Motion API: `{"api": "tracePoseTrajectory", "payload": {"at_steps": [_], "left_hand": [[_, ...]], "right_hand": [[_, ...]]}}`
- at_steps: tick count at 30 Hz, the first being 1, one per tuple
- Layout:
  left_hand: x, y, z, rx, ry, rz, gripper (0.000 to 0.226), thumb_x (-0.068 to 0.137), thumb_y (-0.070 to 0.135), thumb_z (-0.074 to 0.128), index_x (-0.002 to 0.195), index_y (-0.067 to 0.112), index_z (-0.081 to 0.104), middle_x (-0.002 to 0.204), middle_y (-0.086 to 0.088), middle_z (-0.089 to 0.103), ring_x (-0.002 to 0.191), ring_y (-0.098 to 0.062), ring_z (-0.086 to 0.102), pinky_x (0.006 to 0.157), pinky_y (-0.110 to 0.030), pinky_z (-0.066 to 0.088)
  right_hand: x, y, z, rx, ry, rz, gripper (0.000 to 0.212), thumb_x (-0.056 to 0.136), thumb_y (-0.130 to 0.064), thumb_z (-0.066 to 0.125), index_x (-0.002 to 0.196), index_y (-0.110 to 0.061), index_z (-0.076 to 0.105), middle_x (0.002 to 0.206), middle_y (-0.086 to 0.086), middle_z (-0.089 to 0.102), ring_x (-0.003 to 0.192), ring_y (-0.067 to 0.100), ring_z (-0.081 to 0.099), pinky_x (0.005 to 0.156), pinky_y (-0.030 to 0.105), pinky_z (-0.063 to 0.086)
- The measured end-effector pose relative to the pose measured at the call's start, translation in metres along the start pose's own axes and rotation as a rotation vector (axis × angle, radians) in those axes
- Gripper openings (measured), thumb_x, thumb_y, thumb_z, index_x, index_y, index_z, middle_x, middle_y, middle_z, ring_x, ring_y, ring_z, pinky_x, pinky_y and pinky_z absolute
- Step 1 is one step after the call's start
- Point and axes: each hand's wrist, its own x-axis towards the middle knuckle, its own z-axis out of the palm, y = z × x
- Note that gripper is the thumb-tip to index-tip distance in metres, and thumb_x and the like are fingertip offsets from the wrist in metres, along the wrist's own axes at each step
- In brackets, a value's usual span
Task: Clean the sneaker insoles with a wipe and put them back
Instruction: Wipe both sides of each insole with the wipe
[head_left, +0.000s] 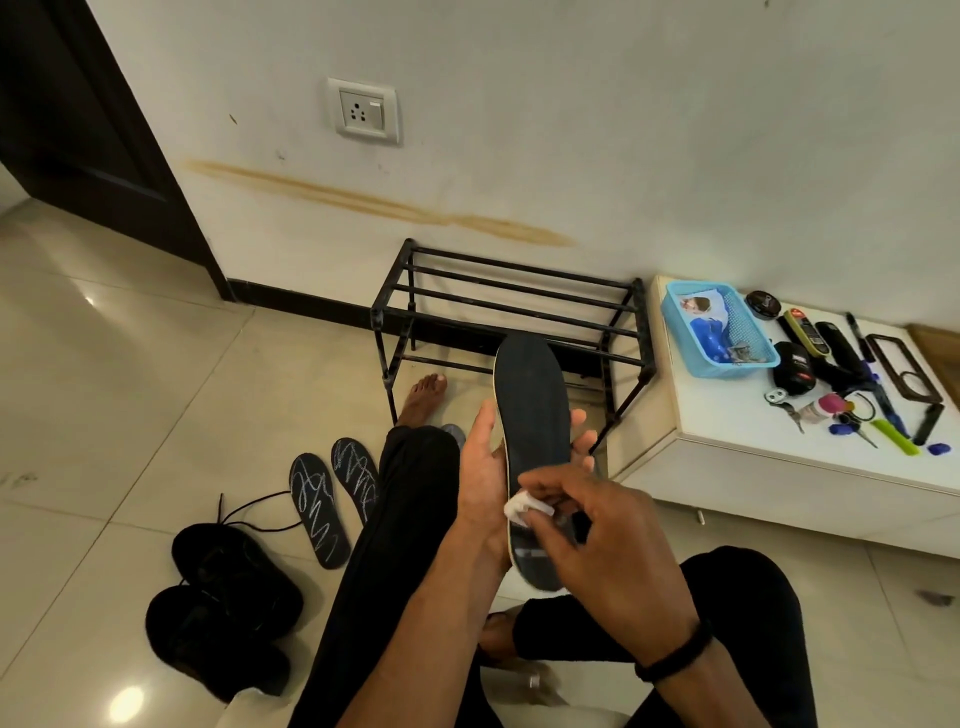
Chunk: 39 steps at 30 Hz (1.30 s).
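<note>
Fingers of my right hand (597, 525) pinch a white wipe (522, 506) against the heel part of a dark insole (530, 415). My left hand (485, 478) holds this insole from the side, its grip closed around the edge. On the floor at left I see two sneakers (223, 608), then two scribbled insoles (335, 493). Farther stands a black shoe rack (511, 306).

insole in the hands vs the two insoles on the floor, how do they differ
The held insole is up off the floor, gripped by the left hand while the right hand presses a white wipe on it; the floor insoles lie flat beside the black sneakers, untouched. The held one's dark face looks plain where visible; the floor pair carry white scribbles. All three are dark and foot-shaped.
</note>
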Motion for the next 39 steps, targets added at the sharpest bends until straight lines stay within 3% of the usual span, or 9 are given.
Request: {"api": "tracePoseTrajectory", "payload": {"at_steps": [4,9,14,21,25,29,32,35,39], "left_hand": [[-0.005,-0.009,0.003,0.036,0.099,0.005,0.076,0.097,0.067,0.048,0.137,0.005,0.065,0.145,-0.017,0.059,0.132,-0.034,0.058,0.118,-0.046,0.040],[0.001,-0.012,-0.001,0.150,0.199,0.065,0.061,0.100,0.062,0.045,0.120,0.015,0.078,0.129,-0.017,0.070,0.126,-0.035,0.064,0.115,-0.049,0.044],[0.005,-0.013,-0.002,0.275,0.204,0.077,0.063,0.101,0.065,0.041,0.123,0.017,0.076,0.128,-0.019,0.070,0.127,-0.039,0.063,0.116,-0.054,0.042],[0.000,-0.008,0.002,0.183,0.175,0.092,0.065,0.102,0.062,0.040,0.114,0.012,0.079,0.123,-0.017,0.073,0.108,-0.029,0.072,0.103,-0.046,0.052],[-0.002,-0.001,0.006,0.115,0.143,0.079,0.076,0.102,0.064,0.041,0.140,0.002,0.060,0.146,-0.024,0.054,0.125,-0.036,0.057,0.111,-0.050,0.043],[0.000,-0.001,0.007,0.118,0.142,0.110,0.078,0.102,0.066,0.038,0.135,0.001,0.065,0.144,-0.023,0.058,0.115,-0.033,0.065,0.098,-0.046,0.053],[-0.002,-0.004,0.011,0.098,0.147,0.061,0.077,0.102,0.067,0.037,0.135,0.003,0.065,0.144,-0.022,0.058,0.123,-0.035,0.063,0.102,-0.047,0.051],[0.000,-0.007,0.010,0.135,0.150,0.041,0.077,0.102,0.067,0.037,0.140,0.004,0.061,0.145,-0.020,0.059,0.137,-0.035,0.054,0.116,-0.049,0.043],[-0.001,-0.010,0.010,0.231,0.156,0.084,0.066,0.105,0.061,0.033,0.123,0.014,0.076,0.127,-0.015,0.071,0.114,-0.028,0.071,0.100,-0.043,0.054]], "right_hand": [[0.025,0.012,0.007,-0.076,0.090,0.060,0.031,0.084,-0.016,0.080,0.112,-0.024,0.071,0.105,-0.008,0.073,0.093,0.005,0.068,0.087,0.023,0.057],[0.054,0.024,0.008,-0.162,0.138,0.069,0.031,0.088,-0.019,0.076,0.118,-0.021,0.069,0.108,-0.003,0.073,0.096,0.013,0.068,0.088,0.031,0.058],[0.066,0.031,0.009,-0.200,0.206,0.059,0.031,0.089,-0.019,0.075,0.119,-0.018,0.068,0.103,0.003,0.073,0.092,0.017,0.067,0.083,0.032,0.059],[0.041,0.022,0.009,-0.107,0.073,0.070,0.028,0.088,-0.018,0.076,0.114,-0.027,0.069,0.103,-0.008,0.073,0.094,0.007,0.068,0.085,0.028,0.059],[0.008,0.009,0.003,-0.037,-0.005,0.088,0.030,0.082,-0.018,0.082,0.107,-0.028,0.072,0.101,-0.017,0.073,0.093,-0.004,0.067,0.084,0.006,0.049],[-0.011,0.006,-0.008,0.057,-0.055,0.122,0.030,0.080,-0.018,0.083,0.105,-0.031,0.074,0.095,-0.025,0.072,0.092,-0.012,0.065,0.081,0.004,0.048],[-0.009,0.013,-0.009,0.001,-0.006,0.098,0.031,0.079,-0.018,0.084,0.106,-0.031,0.073,0.096,-0.028,0.069,0.093,-0.012,0.064,0.081,0.001,0.046],[0.005,0.021,-0.004,-0.111,0.109,0.057,0.033,0.078,-0.016,0.085,0.108,-0.024,0.074,0.102,-0.012,0.074,0.091,0.000,0.068,0.085,0.009,0.051],[0.029,0.033,0.001,-0.236,0.206,0.034,0.034,0.079,-0.015,0.084,0.112,-0.019,0.074,0.102,-0.001,0.075,0.090,0.015,0.070,0.084,0.023,0.054]]}}
